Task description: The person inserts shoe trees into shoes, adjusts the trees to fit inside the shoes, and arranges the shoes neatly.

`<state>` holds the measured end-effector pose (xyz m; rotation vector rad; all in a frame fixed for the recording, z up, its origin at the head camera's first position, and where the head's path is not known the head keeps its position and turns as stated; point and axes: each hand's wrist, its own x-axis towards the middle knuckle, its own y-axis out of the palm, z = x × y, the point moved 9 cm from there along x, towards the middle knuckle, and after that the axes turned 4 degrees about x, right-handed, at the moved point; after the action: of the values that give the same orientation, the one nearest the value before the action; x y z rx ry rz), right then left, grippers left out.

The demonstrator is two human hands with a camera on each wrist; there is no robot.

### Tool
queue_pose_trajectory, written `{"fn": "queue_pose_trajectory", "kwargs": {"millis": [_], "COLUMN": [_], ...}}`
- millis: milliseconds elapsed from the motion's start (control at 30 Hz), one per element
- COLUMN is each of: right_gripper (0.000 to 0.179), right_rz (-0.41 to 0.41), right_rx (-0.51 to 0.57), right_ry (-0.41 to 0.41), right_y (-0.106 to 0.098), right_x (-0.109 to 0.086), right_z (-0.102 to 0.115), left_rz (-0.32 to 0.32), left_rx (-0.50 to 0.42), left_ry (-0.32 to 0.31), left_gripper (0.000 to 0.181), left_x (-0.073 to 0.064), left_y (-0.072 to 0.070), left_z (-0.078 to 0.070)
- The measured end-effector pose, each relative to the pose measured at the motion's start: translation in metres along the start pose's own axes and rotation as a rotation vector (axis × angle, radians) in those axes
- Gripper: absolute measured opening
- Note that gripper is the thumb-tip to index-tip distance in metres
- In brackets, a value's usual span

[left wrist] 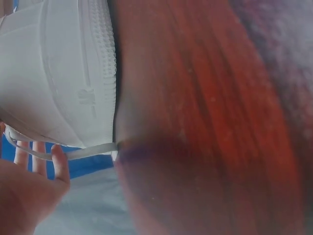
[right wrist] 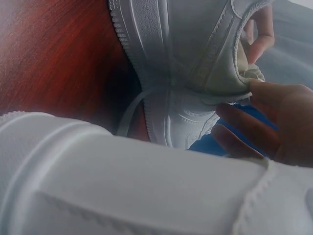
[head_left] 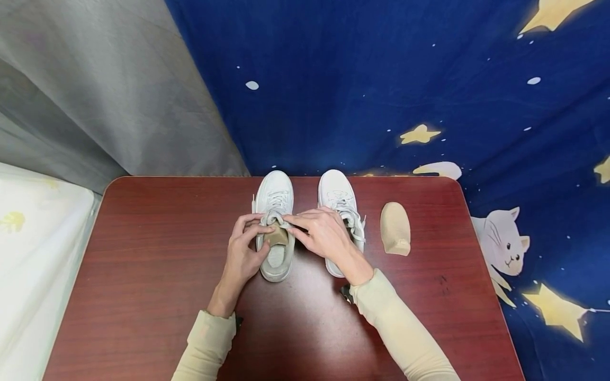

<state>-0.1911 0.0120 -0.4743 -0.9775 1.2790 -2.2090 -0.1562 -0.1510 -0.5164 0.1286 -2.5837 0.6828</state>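
Note:
In the head view, a white sneaker (head_left: 275, 185) stands toe away on the table with a beige shoe insert (head_left: 278, 236) partly inside its opening. My left hand (head_left: 243, 254) comes from the left, thumb and index finger pinching the insert at the mouth of the shoe. The right hand (head_left: 324, 233) reaches over a second white sneaker (head_left: 335, 182) and pinches the first sneaker's collar by the tongue and laces. In the right wrist view, the thumb of that hand (right wrist: 288, 117) lies on the collar edge. A loose lace (left wrist: 93, 151) passes by my left fingers.
Another beige shoe insert (head_left: 395, 227) lies right of the second sneaker. The reddish-brown table (head_left: 167, 238) ends just past the toes. Behind it hang a grey curtain (head_left: 143, 106) and a blue star-patterned curtain (head_left: 333, 95). White cloth (head_left: 43, 264) is at the left.

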Motion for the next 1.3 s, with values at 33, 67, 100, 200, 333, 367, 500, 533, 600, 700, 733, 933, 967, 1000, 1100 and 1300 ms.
{"fn": "queue_pose_trajectory", "kwargs": {"millis": [33, 67, 100, 200, 333, 367, 500, 533, 600, 700, 733, 933, 967, 1000, 1100, 1300], "right_gripper": [0.032, 0.032, 0.032, 0.032, 0.032, 0.032, 0.032, 0.032, 0.032, 0.032, 0.032, 0.032, 0.032, 0.033, 0.033, 0.036], "right_rz": [0.003, 0.004, 0.005, 0.006, 0.004, 0.003, 0.003, 0.003, 0.007, 0.010, 0.010, 0.012, 0.011, 0.010, 0.005, 0.005], "right_rx": [0.000, 0.000, -0.001, -0.005, -0.005, -0.003, 0.000, 0.001, -0.001, -0.005, -0.006, -0.009, -0.007, -0.007, 0.007, 0.016], "right_ry": [0.001, 0.001, 0.001, 0.002, 0.005, 0.005, 0.005, 0.006, 0.009, 0.013, 0.013, 0.019, 0.020, 0.020, 0.011, -0.012], "right_y": [0.000, 0.001, 0.001, 0.001, 0.001, 0.001, 0.001, 0.001, 0.001, 0.002, 0.001, 0.000, 0.000, -0.001, -0.001, -0.001], "right_x": [0.000, 0.000, 0.000, 0.000, 0.000, 0.000, 0.000, 0.000, 0.000, 0.000, 0.000, 0.000, 0.000, 0.001, 0.000, 0.000], "right_z": [0.000, 0.000, 0.000, -0.001, -0.001, -0.001, -0.001, -0.001, -0.001, -0.001, -0.001, -0.002, -0.002, -0.002, 0.000, 0.001], "left_rz": [-0.003, -0.006, -0.009, -0.018, -0.040, -0.050, -0.088, -0.094, -0.102, -0.095, -0.088, -0.049, -0.046, -0.044, -0.035, 0.003], "left_rx": [-0.009, -0.017, -0.027, -0.043, -0.034, -0.032, -0.045, -0.052, -0.057, -0.042, -0.031, 0.014, 0.019, 0.022, 0.029, 0.043], "left_ry": [0.001, 0.002, 0.003, 0.005, 0.024, 0.034, 0.070, 0.077, 0.081, 0.070, 0.064, 0.049, 0.050, 0.049, 0.042, 0.012], "left_gripper": [0.034, 0.034, 0.033, 0.031, 0.029, 0.030, 0.031, 0.031, 0.031, 0.031, 0.030, 0.028, 0.028, 0.028, 0.028, 0.030], "left_x": [0.000, 0.000, -0.001, -0.001, 0.000, 0.000, 0.003, 0.003, 0.004, 0.004, 0.004, 0.003, 0.002, 0.002, -0.001, -0.008], "left_y": [0.000, 0.000, 0.000, 0.000, -0.001, -0.002, -0.004, -0.004, -0.005, -0.003, -0.003, 0.001, 0.001, 0.001, 0.001, 0.002], "left_z": [0.000, 0.001, 0.001, 0.002, -0.001, -0.003, -0.013, -0.015, -0.016, -0.011, -0.008, 0.000, 0.000, 0.000, 0.001, 0.000]}}
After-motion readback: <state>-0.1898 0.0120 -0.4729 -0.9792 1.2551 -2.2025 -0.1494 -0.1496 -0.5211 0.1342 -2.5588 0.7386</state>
